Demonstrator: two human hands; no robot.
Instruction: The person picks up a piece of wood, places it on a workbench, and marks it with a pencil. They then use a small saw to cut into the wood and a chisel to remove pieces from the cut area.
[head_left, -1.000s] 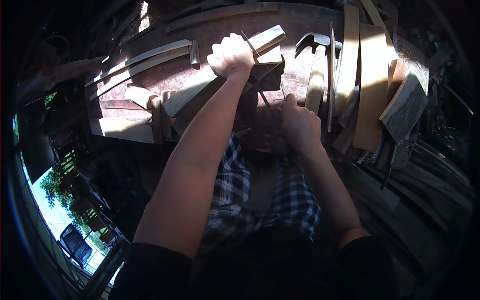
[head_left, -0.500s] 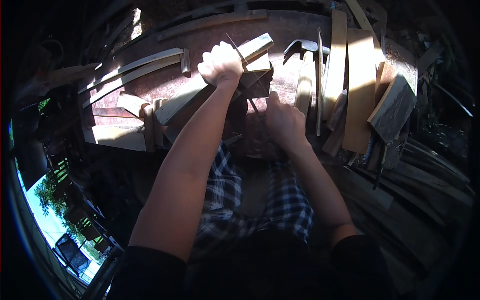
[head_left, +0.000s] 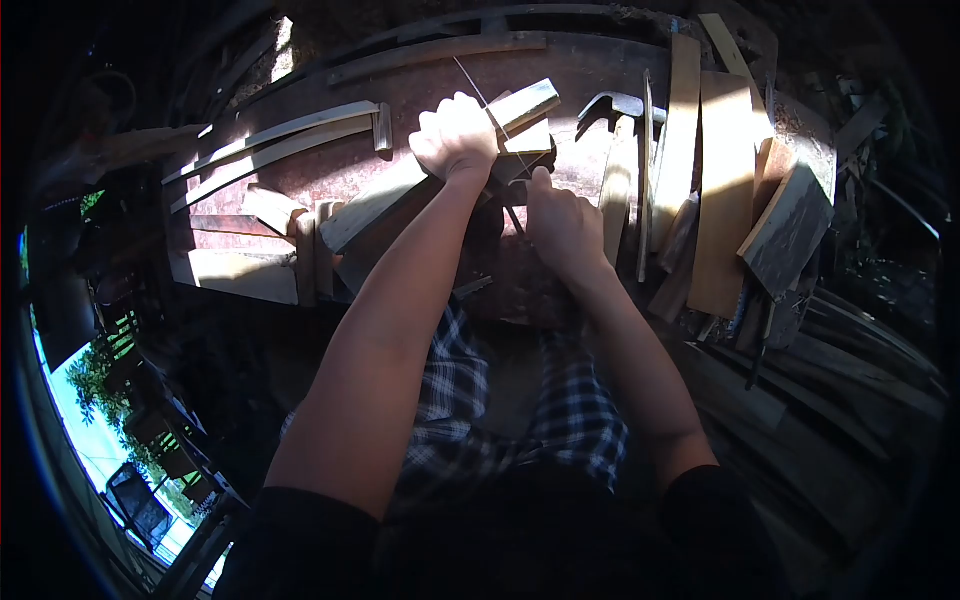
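My left hand (head_left: 455, 140) is closed over a light wooden strip (head_left: 530, 105), pressing it against wooden blocks beneath. Just right of those knuckles a thin saw blade (head_left: 472, 80), seen nearly edge-on, crosses the strip at a slant. My right hand (head_left: 565, 225) is wrapped around the near end of this saw; the handle is mostly hidden by the fingers. A thick wooden beam (head_left: 375, 205) lies under my left forearm. Whether the blade has cut into the strip is too small to make out.
On the reddish workbench (head_left: 570, 60), a hammer (head_left: 618, 150) lies right of the saw. Several boards (head_left: 722, 190) are stacked farther right. Bent thin strips (head_left: 280, 135) and wood offcuts (head_left: 240, 277) sit at left. More planks (head_left: 820, 400) lie below at the right.
My right hand and the saw have moved forward and slightly left, away from my body. My left hand stays on the strip. The whole view has shifted a little.
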